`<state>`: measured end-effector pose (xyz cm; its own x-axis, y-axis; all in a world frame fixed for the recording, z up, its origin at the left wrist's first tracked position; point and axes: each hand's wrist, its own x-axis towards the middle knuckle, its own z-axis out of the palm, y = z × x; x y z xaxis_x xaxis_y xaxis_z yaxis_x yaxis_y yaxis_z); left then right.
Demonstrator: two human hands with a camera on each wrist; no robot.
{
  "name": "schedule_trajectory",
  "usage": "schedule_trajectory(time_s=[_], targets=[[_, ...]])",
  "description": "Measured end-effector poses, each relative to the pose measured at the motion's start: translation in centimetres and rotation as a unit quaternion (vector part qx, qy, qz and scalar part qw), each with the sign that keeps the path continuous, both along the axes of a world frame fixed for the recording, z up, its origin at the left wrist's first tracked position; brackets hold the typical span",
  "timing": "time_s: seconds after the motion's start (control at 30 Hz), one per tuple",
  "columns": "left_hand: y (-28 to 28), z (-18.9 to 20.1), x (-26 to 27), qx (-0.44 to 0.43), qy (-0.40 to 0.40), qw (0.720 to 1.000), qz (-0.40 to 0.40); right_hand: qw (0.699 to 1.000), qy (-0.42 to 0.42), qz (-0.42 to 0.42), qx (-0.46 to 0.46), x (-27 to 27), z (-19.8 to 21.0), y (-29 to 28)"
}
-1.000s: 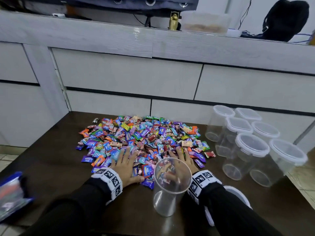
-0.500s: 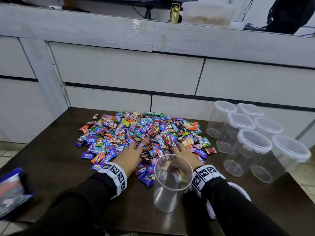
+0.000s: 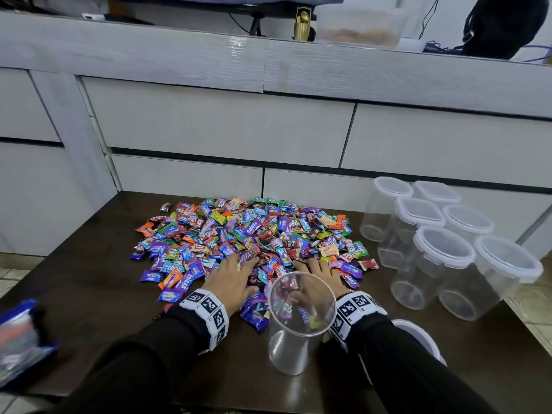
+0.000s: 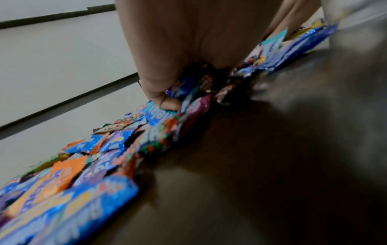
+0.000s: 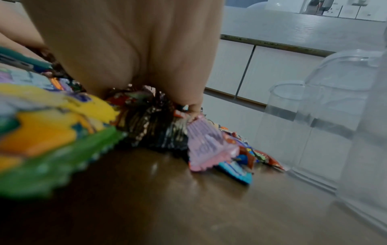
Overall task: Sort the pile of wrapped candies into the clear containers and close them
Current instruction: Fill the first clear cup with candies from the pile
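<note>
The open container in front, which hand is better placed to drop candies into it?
Probably right: the right hand lies on the candies directly behind the open container, while the left hand rests off to its side.

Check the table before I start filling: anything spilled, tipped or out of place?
Only one stray: a dark-wrapped candy lies apart from the candy pile, off its far-left corner. The open container and lidded containers stand upright.

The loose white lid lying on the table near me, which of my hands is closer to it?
Right. The right hand rests on the candy pile's near edge, just beyond the white lid. The left hand lies farther away, past the open container.
</note>
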<state>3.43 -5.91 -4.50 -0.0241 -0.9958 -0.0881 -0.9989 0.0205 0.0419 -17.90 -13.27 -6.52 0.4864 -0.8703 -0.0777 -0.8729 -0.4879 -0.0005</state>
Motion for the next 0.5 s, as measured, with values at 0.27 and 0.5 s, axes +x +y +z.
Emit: schedule_trajectory(time_s=[0.27, 0.5], targets=[[-1.1, 1.9, 0.8, -0.031, 0.091, 0.995, 0.037, 0.985, -0.129, -0.013, 0.112, -0.7, 2.8, -0.7], [-1.1, 2.8, 1.2, -0.130, 0.192, 0.971, 0.059, 0.950, -0.308, -0.041, 0.042, -2.4, 5.9, 0.7]])
